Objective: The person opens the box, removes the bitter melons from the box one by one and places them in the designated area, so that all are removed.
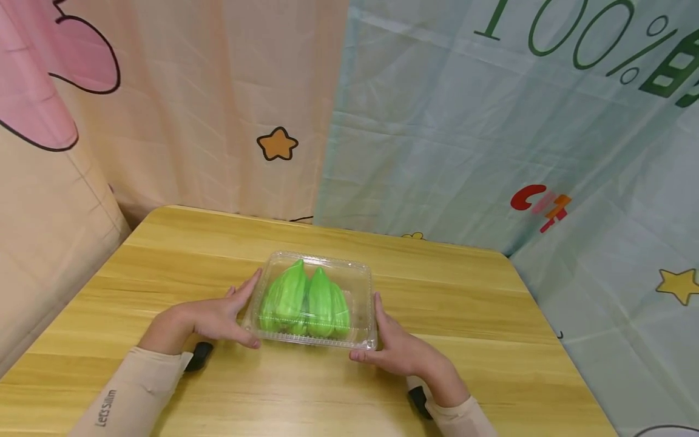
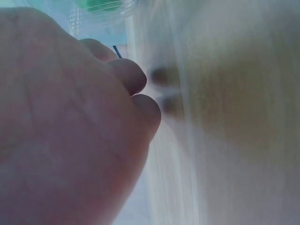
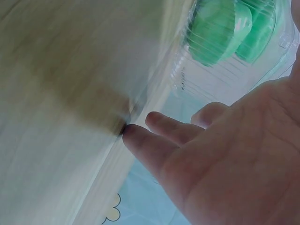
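A clear plastic clamshell box (image 1: 357, 291) with its lid down is held between both hands over the wooden table. Inside it lie several bright green, ridged, pointed pieces (image 1: 321, 300) that look like star fruit. My left hand (image 1: 221, 317) grips the left side, thumb at the near corner and fingers along the edge. On the opposite side my right hand (image 1: 401, 347) holds the box the same way, thumb at the near right corner. The right wrist view shows the box (image 3: 211, 77) beyond the palm. Whether its base touches the table is hard to tell.
The wood-grain table (image 1: 459, 291) has rounded far corners. Behind it hang a peach curtain (image 1: 218, 121) and a pale blue curtain (image 1: 426, 139) with printed shapes. Dark straps or devices (image 1: 199, 357) sit at both wrists.
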### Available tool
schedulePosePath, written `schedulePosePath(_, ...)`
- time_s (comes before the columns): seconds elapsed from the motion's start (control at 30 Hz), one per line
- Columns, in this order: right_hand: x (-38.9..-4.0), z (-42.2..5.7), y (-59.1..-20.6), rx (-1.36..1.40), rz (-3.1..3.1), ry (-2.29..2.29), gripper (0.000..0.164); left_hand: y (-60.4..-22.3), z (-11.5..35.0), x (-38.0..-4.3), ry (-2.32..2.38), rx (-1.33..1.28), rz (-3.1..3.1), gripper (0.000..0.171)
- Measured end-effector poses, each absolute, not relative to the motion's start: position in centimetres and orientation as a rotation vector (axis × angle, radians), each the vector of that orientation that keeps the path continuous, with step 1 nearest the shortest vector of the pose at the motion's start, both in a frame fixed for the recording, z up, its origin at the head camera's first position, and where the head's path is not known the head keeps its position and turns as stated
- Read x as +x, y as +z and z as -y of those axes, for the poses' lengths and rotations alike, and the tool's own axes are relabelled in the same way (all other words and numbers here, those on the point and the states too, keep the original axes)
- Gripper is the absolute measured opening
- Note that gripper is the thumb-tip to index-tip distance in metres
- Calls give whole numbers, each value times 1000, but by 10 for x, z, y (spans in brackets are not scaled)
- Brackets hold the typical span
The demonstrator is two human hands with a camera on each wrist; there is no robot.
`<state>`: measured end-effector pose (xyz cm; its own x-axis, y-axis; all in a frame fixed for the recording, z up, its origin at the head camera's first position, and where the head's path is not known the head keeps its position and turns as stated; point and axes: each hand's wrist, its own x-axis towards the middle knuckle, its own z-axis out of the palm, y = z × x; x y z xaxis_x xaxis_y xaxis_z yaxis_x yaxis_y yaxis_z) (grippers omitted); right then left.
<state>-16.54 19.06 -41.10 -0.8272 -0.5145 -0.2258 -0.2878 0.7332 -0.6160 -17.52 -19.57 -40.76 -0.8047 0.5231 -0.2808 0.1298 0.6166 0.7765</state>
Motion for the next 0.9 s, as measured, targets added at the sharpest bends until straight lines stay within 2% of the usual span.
schedulePosePath(0.47, -168, -187, -414, -657, -2537, -796, 122, -421, 200, -166, 1165, 537, -2403, 128)
schedulePosePath(0.9, -166, -191, -411, -685, -2548, -769, 120, -418, 196, -168, 1112, 560, -2413, 120)
